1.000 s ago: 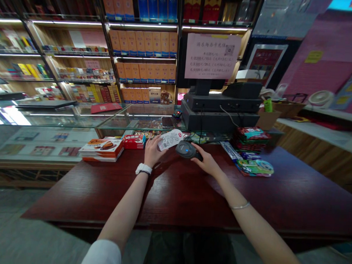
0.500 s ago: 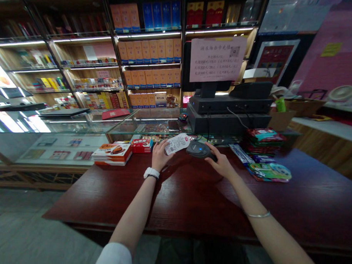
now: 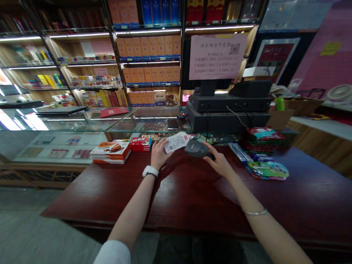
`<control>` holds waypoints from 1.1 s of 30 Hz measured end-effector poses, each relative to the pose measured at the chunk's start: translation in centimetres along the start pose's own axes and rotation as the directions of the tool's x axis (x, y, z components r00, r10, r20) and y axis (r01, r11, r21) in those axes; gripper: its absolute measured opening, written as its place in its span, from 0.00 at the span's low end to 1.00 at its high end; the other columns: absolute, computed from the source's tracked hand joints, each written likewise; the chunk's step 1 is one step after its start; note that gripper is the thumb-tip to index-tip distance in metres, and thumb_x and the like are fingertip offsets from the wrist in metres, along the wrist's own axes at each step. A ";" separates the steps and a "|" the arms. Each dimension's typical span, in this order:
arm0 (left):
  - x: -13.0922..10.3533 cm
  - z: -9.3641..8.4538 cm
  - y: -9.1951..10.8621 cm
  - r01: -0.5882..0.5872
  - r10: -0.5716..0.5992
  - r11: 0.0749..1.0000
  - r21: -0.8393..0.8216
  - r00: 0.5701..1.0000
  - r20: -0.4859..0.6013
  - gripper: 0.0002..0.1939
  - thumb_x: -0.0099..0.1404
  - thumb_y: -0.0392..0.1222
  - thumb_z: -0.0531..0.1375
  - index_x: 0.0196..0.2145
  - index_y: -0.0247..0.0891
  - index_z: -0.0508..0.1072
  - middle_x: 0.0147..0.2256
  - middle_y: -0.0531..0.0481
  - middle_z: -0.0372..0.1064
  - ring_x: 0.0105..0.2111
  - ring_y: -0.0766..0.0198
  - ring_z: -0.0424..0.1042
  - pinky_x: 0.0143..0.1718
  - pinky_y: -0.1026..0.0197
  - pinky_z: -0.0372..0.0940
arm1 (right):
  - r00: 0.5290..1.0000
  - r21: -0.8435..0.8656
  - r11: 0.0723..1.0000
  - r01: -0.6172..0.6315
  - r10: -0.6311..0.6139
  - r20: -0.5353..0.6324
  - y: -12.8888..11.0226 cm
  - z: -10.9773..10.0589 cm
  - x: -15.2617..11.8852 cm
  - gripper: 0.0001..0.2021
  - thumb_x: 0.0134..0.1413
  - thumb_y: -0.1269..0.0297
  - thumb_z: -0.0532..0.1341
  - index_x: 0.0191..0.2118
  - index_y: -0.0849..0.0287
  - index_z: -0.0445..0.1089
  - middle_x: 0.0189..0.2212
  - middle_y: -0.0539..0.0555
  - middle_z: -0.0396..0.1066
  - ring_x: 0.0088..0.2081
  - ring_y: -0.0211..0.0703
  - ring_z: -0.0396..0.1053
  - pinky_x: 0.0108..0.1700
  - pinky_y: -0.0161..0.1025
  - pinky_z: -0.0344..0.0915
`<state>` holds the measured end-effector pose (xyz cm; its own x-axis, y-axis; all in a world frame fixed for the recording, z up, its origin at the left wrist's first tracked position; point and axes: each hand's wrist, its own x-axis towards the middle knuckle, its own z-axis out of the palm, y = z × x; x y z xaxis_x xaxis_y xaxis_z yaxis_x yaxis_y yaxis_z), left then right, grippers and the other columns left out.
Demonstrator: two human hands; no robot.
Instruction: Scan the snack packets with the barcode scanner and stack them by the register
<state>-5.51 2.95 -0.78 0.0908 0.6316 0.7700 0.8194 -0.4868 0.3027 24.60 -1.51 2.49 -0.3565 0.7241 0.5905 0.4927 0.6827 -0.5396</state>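
My left hand [image 3: 160, 152] is closed on a white printed package [image 3: 177, 142] with a small red mark and a barcode, its text side facing me. In my right hand [image 3: 217, 160] is a dark grey barcode scanner [image 3: 196, 149], gripped by its handle. The scanner's head points left, close to the package; whether the two touch I cannot tell. Both are held above the dark red wooden table [image 3: 173, 201]. Left of my left hand lie small red-and-white boxes [image 3: 141, 144] and a stack of orange-and-white boxes [image 3: 111, 151].
Ahead stands a black checkout terminal [image 3: 223, 106] with a pink paper notice [image 3: 217, 57]. Red packets [image 3: 262, 137] and a green packet [image 3: 268, 169] lie to the right. Beyond the table are a glass display case [image 3: 153, 119] and lit shelves of orange boxes [image 3: 150, 48].
The blue light on the scanner has gone out. The scanner has moved slightly left. My left hand keeps hold of the package, and the whole view has shifted a little.
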 end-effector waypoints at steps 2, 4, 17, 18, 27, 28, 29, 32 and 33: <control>0.0 -0.1 0.1 0.001 -0.001 1.000 -0.001 1.000 -0.003 0.25 0.55 0.43 0.68 0.51 0.43 0.68 0.58 0.43 0.67 0.58 0.51 0.66 0.63 0.45 0.54 | 1.000 -0.001 1.000 0.001 -0.001 -0.001 0.0 0.0 0.0 0.29 0.63 0.55 0.56 0.67 0.52 0.52 0.53 0.55 0.73 0.53 0.50 0.72 0.53 0.46 0.69; 0.0 -0.2 0.1 0.001 -0.001 1.000 -0.004 1.000 -0.005 0.26 0.55 0.43 0.68 0.51 0.43 0.68 0.58 0.43 0.66 0.58 0.51 0.66 0.63 0.44 0.54 | 1.000 -0.001 1.000 0.004 -0.004 -0.002 -0.1 0.0 0.0 0.30 0.63 0.55 0.56 0.67 0.52 0.52 0.53 0.55 0.74 0.53 0.50 0.72 0.53 0.45 0.70; 0.1 -0.2 0.2 -0.019 0.019 1.000 -0.019 1.000 -0.021 0.25 0.56 0.44 0.68 0.51 0.43 0.68 0.58 0.43 0.67 0.58 0.52 0.66 0.64 0.45 0.52 | 0.999 -0.040 0.999 0.014 -0.012 0.039 1.6 1.0 0.1 0.34 0.55 0.56 0.64 0.66 0.47 0.55 0.59 0.54 0.66 0.58 0.52 0.67 0.61 0.51 0.62; 0.1 -0.2 0.2 -0.020 0.020 1.000 -0.021 1.000 -0.023 0.25 0.56 0.44 0.68 0.50 0.42 0.68 0.58 0.43 0.67 0.58 0.52 0.67 0.64 0.45 0.53 | 0.998 -0.042 0.999 0.030 -0.028 0.048 1.7 1.2 0.1 0.34 0.55 0.57 0.64 0.66 0.47 0.54 0.60 0.54 0.65 0.59 0.52 0.66 0.62 0.51 0.61; 0.2 -0.1 0.2 -0.021 0.020 0.999 -0.027 0.999 -0.043 0.24 0.56 0.44 0.68 0.50 0.43 0.68 0.58 0.43 0.67 0.58 0.52 0.66 0.64 0.45 0.53 | 0.983 -0.158 0.986 0.049 -0.019 0.185 3.4 1.9 -0.1 0.36 0.56 0.59 0.63 0.68 0.44 0.49 0.56 0.55 0.66 0.57 0.53 0.65 0.60 0.53 0.61; 0.2 -0.1 0.2 -0.021 0.020 0.999 -0.028 0.999 -0.044 0.24 0.56 0.44 0.67 0.50 0.43 0.68 0.58 0.43 0.67 0.58 0.52 0.66 0.64 0.45 0.53 | 0.981 -0.172 0.984 0.040 -0.006 0.193 3.8 2.0 -0.2 0.37 0.56 0.59 0.64 0.68 0.43 0.48 0.56 0.55 0.65 0.57 0.53 0.65 0.59 0.53 0.62; 0.2 -0.1 0.2 -0.021 0.020 0.999 -0.029 0.999 -0.044 0.24 0.56 0.45 0.67 0.50 0.43 0.68 0.58 0.43 0.67 0.58 0.52 0.66 0.64 0.45 0.53 | 0.979 -0.185 0.982 0.029 0.009 0.202 4.1 2.2 -0.2 0.37 0.56 0.59 0.64 0.68 0.43 0.48 0.55 0.55 0.65 0.56 0.53 0.65 0.59 0.53 0.62; 0.2 -0.1 0.3 -0.021 0.019 0.999 -0.031 0.999 -0.037 0.24 0.56 0.46 0.67 0.50 0.43 0.68 0.58 0.44 0.67 0.59 0.52 0.66 0.64 0.46 0.53 | 0.970 -0.225 0.974 -0.004 0.059 0.235 5.1 2.6 -0.4 0.38 0.56 0.60 0.64 0.68 0.42 0.46 0.55 0.55 0.65 0.56 0.53 0.65 0.58 0.53 0.62; 0.2 -0.1 0.3 -0.018 0.017 0.999 -0.032 0.999 -0.033 0.24 0.56 0.46 0.67 0.50 0.43 0.68 0.58 0.44 0.67 0.59 0.52 0.66 0.64 0.46 0.53 | 0.967 -0.240 0.971 -0.012 0.073 0.245 5.4 2.7 -0.4 0.38 0.56 0.60 0.64 0.68 0.41 0.46 0.55 0.56 0.64 0.56 0.53 0.65 0.58 0.53 0.62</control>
<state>-5.28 2.87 -0.48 0.0862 0.6031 0.7930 0.7992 -0.5171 0.3064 25.24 2.15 -2.31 -0.5034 0.7737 0.3846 0.6729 0.6303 -0.3872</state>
